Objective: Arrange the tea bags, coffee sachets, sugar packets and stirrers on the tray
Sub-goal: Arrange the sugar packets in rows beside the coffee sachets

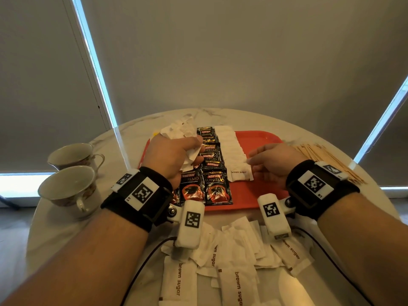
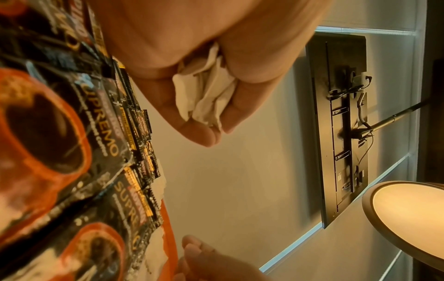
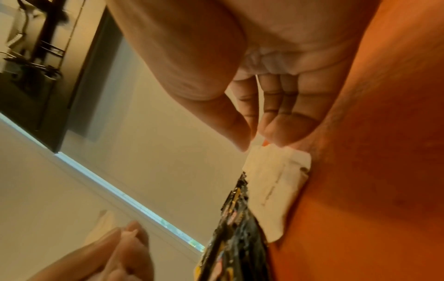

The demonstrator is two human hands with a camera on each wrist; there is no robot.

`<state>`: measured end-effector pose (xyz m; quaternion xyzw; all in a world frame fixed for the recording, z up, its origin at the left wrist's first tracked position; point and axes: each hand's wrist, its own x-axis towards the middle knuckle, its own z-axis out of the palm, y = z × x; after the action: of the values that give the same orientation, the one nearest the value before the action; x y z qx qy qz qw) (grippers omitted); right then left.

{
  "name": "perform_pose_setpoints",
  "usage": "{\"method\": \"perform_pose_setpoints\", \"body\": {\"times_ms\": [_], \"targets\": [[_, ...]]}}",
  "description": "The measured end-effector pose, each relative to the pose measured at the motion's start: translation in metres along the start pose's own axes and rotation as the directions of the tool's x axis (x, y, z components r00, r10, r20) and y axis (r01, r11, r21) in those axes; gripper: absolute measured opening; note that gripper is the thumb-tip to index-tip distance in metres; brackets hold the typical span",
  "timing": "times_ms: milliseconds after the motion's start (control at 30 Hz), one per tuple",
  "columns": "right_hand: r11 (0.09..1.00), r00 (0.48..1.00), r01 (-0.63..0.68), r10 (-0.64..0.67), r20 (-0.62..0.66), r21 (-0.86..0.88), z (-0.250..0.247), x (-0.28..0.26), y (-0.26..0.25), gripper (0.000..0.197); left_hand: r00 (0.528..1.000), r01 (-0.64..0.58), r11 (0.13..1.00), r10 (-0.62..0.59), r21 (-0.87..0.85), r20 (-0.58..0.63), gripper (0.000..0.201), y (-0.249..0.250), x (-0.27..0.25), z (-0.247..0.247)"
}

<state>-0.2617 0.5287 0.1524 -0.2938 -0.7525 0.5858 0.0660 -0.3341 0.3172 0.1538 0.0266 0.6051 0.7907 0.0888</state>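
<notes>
- Your left hand (image 1: 174, 155) is curled round a crumpled bunch of white sugar packets (image 1: 180, 132), held over the left part of the tray; the left wrist view shows the paper (image 2: 204, 95) squeezed between palm and fingers.
- Your right hand (image 1: 272, 161) hangs over the middle of the red tray (image 1: 260, 138) with thumb and fingers only slightly bent; its fingertips (image 3: 283, 133) touch the edge of the nearest packet in the sugar row, and nothing is gripped.
- The sugar row (image 1: 234, 151) is a neat white column of overlapping paper packets running from far to near, the nearest printed "brown sugar" in brown letters.
- Just left of it lie the coffee sachets (image 1: 212, 173): glossy black with an orange-red cup picture and "KOPIKO SUPREMO" lettering, overlapped in columns that touch the sugar row.
- Loose sugar packets (image 1: 231, 261) lie scattered on the marble table (image 1: 55, 235) near you, off the tray.
- Wooden stirrers (image 1: 326, 160) are piled on the table right of the tray.
- Two teacups (image 1: 70, 173) stand at the left, well apart from the tray.
</notes>
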Motion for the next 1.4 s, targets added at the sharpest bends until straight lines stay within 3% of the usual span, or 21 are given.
{"method": "perform_pose_setpoints", "body": {"times_ms": [133, 233, 333, 433, 567, 700, 833, 1000, 1033, 1167, 1300, 1400], "targets": [[0.998, 0.998, 0.050, -0.051, 0.039, 0.026, 0.008, -0.003, -0.003, 0.002, 0.999, 0.019, 1.000, -0.019, -0.012, 0.040, 0.032, 0.001, -0.005, 0.002], [0.999, 0.991, -0.003, -0.004, 0.133, 0.046, 0.017, -0.008, -0.003, 0.008, 0.996, 0.046, 0.999, -0.044, -0.023, 0.077, 0.014, 0.002, -0.010, 0.005], [0.998, 0.985, -0.031, 0.020, 0.171, 0.063, 0.019, -0.010, -0.006, 0.010, 0.990, 0.088, 0.995, -0.082, -0.047, 0.112, 0.014, 0.004, -0.014, 0.007], [0.986, 0.980, 0.044, -0.074, 0.186, 0.162, 0.020, -0.012, -0.012, 0.017, 0.979, 0.118, 0.992, -0.110, -0.036, 0.171, 0.016, 0.005, -0.019, 0.008], [0.933, 0.913, 0.161, -0.265, 0.311, 0.323, 0.025, -0.025, -0.025, 0.017, 0.919, 0.130, 0.989, -0.148, 0.075, 0.365, 0.029, 0.005, -0.027, 0.010], [0.900, 0.902, 0.244, -0.347, 0.256, 0.361, 0.030, -0.027, -0.020, 0.010, 0.868, 0.109, 0.979, -0.177, 0.171, 0.463, 0.038, 0.004, -0.030, 0.009], [0.836, 0.929, 0.167, -0.311, 0.200, 0.523, 0.032, -0.022, -0.013, 0.005, 0.894, 0.123, 0.981, -0.176, 0.151, 0.412, 0.032, 0.004, -0.029, 0.010], [0.790, 0.924, 0.229, -0.361, 0.130, 0.568, 0.032, -0.023, -0.011, 0.006, 0.974, 0.035, 0.995, -0.056, 0.097, 0.221, 0.011, 0.005, -0.022, 0.009], [0.801, 0.920, 0.243, -0.370, 0.133, 0.548, 0.033, -0.023, -0.010, 0.006, 0.978, 0.008, 0.995, -0.027, 0.095, 0.205, 0.007, 0.006, -0.022, 0.010], [0.844, 0.885, 0.310, -0.424, 0.191, 0.437, 0.035, -0.026, -0.005, 0.006, 0.960, -0.066, 0.990, 0.028, 0.126, 0.280, 0.032, 0.007, -0.024, 0.010], [0.839, 0.864, 0.336, -0.456, 0.214, 0.429, 0.035, -0.027, -0.003, 0.011, 0.962, -0.136, 0.973, 0.085, 0.187, 0.261, 0.008, 0.003, -0.025, 0.010], [0.865, 0.857, 0.320, -0.438, 0.272, 0.388, 0.034, -0.027, -0.002, 0.017, 0.975, -0.134, 0.982, 0.107, 0.133, 0.197, 0.003, 0.002, -0.023, 0.010]]}}
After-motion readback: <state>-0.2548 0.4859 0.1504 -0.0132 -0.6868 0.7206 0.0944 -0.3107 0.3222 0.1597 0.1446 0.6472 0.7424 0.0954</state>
